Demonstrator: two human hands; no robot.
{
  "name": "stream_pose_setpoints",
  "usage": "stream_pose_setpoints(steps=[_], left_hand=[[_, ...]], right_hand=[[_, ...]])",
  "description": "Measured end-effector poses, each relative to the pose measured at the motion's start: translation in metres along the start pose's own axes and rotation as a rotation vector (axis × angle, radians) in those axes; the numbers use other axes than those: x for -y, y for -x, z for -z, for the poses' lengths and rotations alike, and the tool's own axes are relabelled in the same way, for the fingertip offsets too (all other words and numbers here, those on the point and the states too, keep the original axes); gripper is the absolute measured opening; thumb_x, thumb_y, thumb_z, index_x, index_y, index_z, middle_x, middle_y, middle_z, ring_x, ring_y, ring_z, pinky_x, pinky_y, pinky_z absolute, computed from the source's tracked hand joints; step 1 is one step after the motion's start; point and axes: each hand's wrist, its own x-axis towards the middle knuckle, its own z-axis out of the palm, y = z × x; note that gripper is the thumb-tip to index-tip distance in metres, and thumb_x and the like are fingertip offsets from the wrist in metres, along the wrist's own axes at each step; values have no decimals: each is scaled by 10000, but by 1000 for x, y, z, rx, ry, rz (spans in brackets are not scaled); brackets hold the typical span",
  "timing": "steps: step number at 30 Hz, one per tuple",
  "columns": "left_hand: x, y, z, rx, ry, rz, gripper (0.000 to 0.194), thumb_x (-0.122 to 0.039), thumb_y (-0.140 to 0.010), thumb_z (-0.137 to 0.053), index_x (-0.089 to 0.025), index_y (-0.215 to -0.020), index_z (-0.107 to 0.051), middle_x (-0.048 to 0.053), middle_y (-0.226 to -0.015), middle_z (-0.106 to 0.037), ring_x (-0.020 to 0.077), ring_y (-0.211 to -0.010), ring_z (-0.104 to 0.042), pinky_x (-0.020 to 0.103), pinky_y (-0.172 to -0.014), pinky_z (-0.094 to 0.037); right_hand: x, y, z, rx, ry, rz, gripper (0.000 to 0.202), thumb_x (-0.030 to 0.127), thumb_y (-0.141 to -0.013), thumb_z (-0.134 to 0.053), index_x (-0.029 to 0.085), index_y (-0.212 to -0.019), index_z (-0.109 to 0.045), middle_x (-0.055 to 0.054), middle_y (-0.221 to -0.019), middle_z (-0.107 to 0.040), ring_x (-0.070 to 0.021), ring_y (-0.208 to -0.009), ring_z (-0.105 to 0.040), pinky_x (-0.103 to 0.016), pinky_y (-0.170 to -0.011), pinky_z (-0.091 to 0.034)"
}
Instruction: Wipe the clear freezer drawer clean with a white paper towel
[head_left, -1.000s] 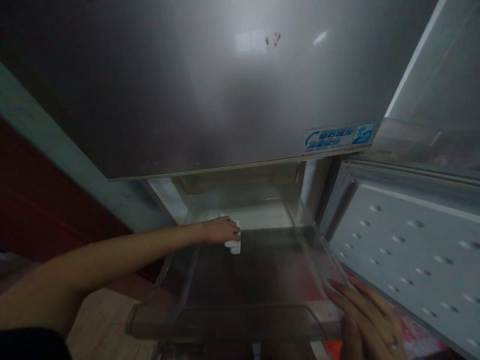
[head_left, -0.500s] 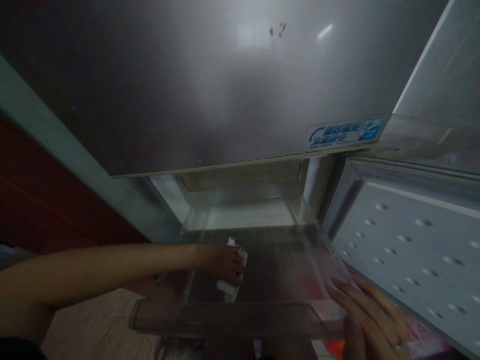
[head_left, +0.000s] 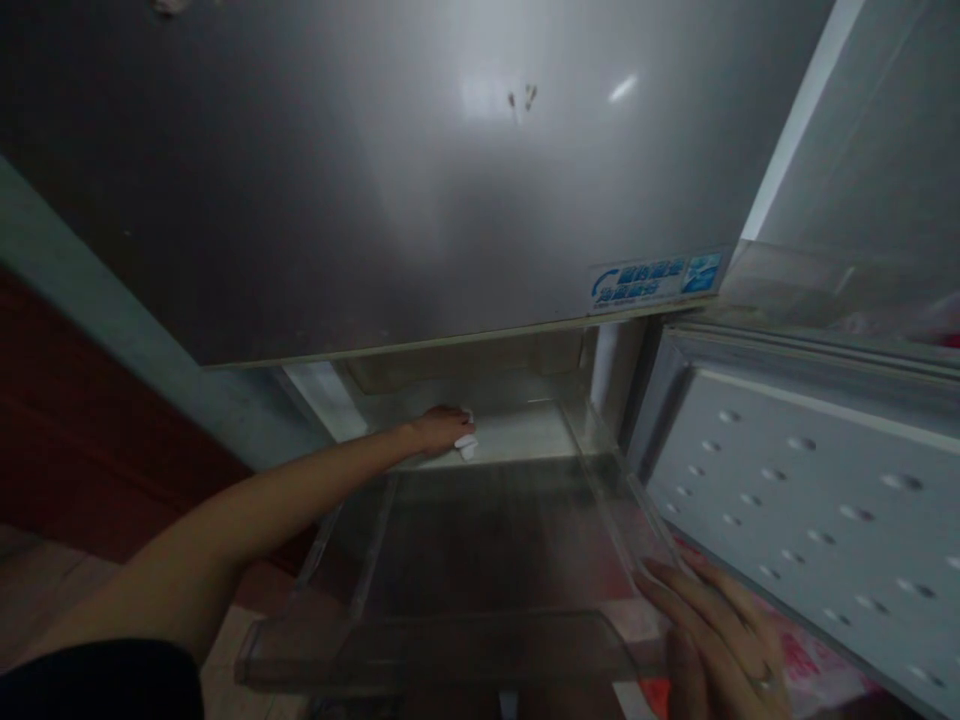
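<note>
My left hand reaches over the clear plastic drawer toward its back. Its fingers press down on a crumpled white cloth or tissue, partly hidden under the hand. The drawer is pulled out of the lower fridge compartment. At the drawer's front right corner, my right hand grips the side wall, with a ring on one finger.
A grey fridge door with a blue-lettered sticker overhangs the drawer. The lower door, with its dimpled white inner panel, stands open at the right. A dark red panel lies left.
My left hand has moved with the white cloth from the middle of the drawer to its back. The right hand keeps its hold. The view has shifted slightly.
</note>
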Motion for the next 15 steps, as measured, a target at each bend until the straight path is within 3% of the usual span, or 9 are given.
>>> stream_pose_setpoints(steps=[3, 7, 11, 15], left_hand=[[-1, -1, -4, -92, 25, 113, 223, -122, -879, -553, -155, -1079, -645, 85, -1101, -676, 213, -991, -646, 326, -834, -507], [-5, 6, -7, -145, 54, 186, 297, -93, -912, -433, -163, -1142, -606, 106, -1152, -656, 226, -1050, -625, 346, -910, -466], [-9, 17, -9, -116, 79, 132, 325, -89, -911, -448, -187, -1199, -563, 98, -1209, -649, 213, -1082, -629, 324, -913, -473], [-14, 23, -18, -72, 80, 72, 506, -27, -861, -474, -165, -1348, -472, 152, -1394, -539, 245, -1210, -574, 340, -961, -465]], right_hand=[[3, -5, -1, 9, 2, 4, 369, 18, -837, -489, 108, -1164, -632, -117, -1137, -642, -273, -1236, -518, -424, -1005, -421], [8, -11, -1, -18, 1, -26, 367, 6, -843, -473, 109, -1160, -627, -116, -1103, -645, -262, -1228, -516, -415, -1003, -414], [8, -10, 0, -25, -6, -35, 390, 7, -836, -494, 132, -1180, -629, -105, -1111, -655, -265, -1221, -533, -415, -982, -437], [7, -6, 0, -35, -9, -54, 390, 20, -842, -498, 144, -1185, -637, -98, -1119, -658, -267, -1197, -544, -424, -977, -437]])
